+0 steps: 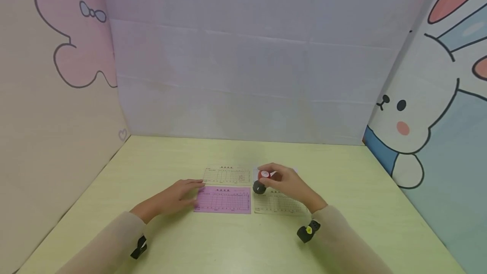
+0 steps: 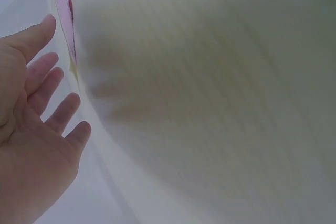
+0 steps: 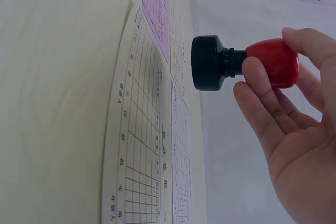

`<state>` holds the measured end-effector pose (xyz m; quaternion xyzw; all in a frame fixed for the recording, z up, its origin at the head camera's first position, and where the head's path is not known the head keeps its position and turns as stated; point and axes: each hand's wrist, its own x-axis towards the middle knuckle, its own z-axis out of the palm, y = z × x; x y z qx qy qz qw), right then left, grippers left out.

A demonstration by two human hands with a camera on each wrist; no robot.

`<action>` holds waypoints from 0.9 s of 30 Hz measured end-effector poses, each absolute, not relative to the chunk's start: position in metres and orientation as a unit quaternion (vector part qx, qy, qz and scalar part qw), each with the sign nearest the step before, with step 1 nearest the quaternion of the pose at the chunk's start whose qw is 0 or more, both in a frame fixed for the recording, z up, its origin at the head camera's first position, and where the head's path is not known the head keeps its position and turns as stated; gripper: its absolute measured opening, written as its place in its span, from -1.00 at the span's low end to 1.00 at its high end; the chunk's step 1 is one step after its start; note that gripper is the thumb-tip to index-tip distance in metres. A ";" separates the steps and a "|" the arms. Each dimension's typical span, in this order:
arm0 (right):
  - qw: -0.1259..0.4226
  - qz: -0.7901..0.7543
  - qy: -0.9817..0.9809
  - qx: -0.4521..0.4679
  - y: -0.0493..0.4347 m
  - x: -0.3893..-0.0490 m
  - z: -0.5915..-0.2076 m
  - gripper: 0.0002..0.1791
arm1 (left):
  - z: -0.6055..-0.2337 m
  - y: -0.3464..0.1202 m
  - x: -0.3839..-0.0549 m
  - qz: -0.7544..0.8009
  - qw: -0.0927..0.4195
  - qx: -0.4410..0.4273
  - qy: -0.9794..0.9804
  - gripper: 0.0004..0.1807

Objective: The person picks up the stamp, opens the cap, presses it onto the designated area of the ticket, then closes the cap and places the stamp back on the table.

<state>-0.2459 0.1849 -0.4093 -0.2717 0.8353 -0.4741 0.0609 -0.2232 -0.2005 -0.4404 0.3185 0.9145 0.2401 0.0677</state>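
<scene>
My right hand grips a stamp by its red knob handle. The stamp's wide black base is held above the paper forms, apart from them in the right wrist view. Below it lies a cream printed form, nearest my right hand. Behind that, a pale form is mostly covered by the hand in the head view. My left hand has its fingers extended at the left edge of a purple form. Beyond the purple form sits a yellowish form bearing a faint red mark at its right side.
The forms lie in two rows on a pale yellow tabletop. A whitish wall panel rises at the table's back. Side panels with a cartoon bear and a cartoon rabbit flank it.
</scene>
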 end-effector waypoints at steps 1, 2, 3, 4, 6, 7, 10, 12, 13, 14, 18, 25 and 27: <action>0.061 -0.474 0.835 -0.272 0.184 -0.245 -0.409 -0.54 | -0.441 -0.202 -0.222 0.242 0.068 0.320 0.913 -0.45; 0.062 -0.473 0.835 -0.273 0.183 -0.244 -0.409 -0.55 | -0.442 -0.203 -0.222 0.244 0.068 0.323 0.912 -0.44; 0.062 -0.471 0.836 -0.275 0.182 -0.244 -0.409 -0.56 | -0.443 -0.204 -0.221 0.247 0.068 0.325 0.910 -0.44; 0.062 -0.469 0.836 -0.278 0.181 -0.243 -0.410 -0.57 | -0.444 -0.205 -0.220 0.248 0.070 0.327 0.909 -0.43; 0.062 -0.466 0.836 -0.284 0.179 -0.242 -0.411 -0.58 | -0.445 -0.207 -0.220 0.249 0.070 0.333 0.907 -0.42; 0.062 -0.465 0.835 -0.288 0.178 -0.242 -0.411 -0.59 | -0.446 -0.207 -0.220 0.246 0.068 0.336 0.907 -0.41; 0.065 -0.462 0.834 -0.296 0.175 -0.240 -0.412 -0.59 | -0.447 -0.208 -0.219 0.233 0.067 0.334 0.911 -0.39; 0.066 -0.459 0.835 -0.297 0.173 -0.239 -0.412 -0.59 | -0.448 -0.208 -0.219 0.226 0.066 0.331 0.914 -0.39; 0.068 -0.459 0.834 -0.298 0.172 -0.238 -0.412 -0.60 | -0.448 -0.207 -0.219 0.224 0.067 0.329 0.915 -0.39; 0.070 -0.457 0.835 -0.298 0.171 -0.237 -0.412 -0.60 | -0.448 -0.207 -0.218 0.223 0.068 0.327 0.916 -0.39; 0.076 -0.454 0.834 -0.303 0.166 -0.233 -0.412 -0.61 | -0.447 -0.206 -0.218 0.220 0.071 0.322 0.918 -0.39; 0.090 -0.460 0.825 -0.316 0.155 -0.228 -0.413 -0.62 | -0.445 -0.204 -0.216 0.220 0.075 0.319 0.919 -0.39; 0.092 -0.458 0.826 -0.315 0.151 -0.227 -0.415 -0.61 | -0.445 -0.204 -0.216 0.221 0.076 0.318 0.919 -0.39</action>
